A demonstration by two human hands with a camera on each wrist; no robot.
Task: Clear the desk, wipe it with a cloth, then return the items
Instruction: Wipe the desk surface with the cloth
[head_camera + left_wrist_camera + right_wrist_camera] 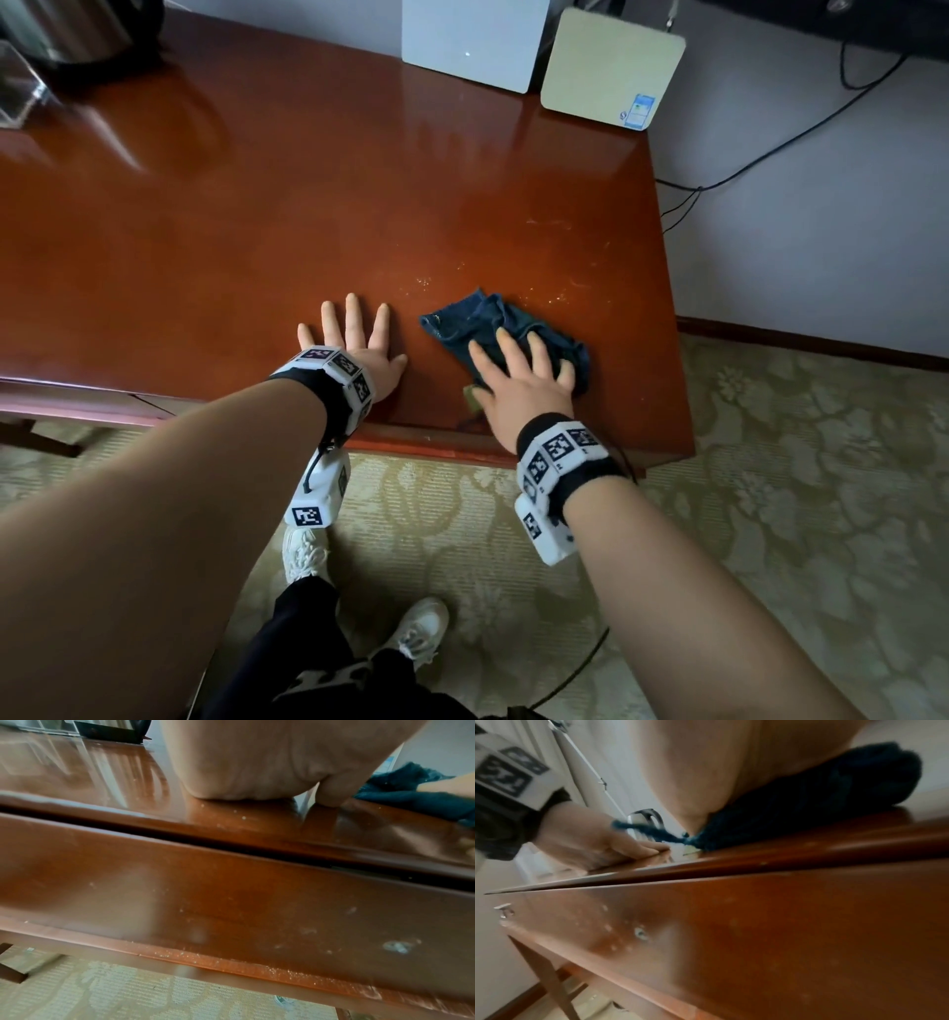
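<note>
A crumpled dark blue cloth (477, 324) lies on the glossy red-brown desk (257, 231) near its front right corner. My right hand (518, 370) presses flat on the cloth with fingers spread and straight. In the right wrist view the cloth (834, 795) bunches under my palm. My left hand (354, 344) rests flat on the bare desk just left of the cloth, fingers spread. The left wrist view shows my left palm (244, 760) on the desk top and the cloth (411, 791) at right. Pale crumbs or streaks speckle the wood beyond the cloth.
A white flat box (472, 41) and a cream box (611, 67) with a blue sticker stand at the desk's back right. A dark kettle (77, 36) and a clear container (20, 87) sit at the back left. Cables (770, 149) run along the wall; patterned carpet (796, 488) lies below.
</note>
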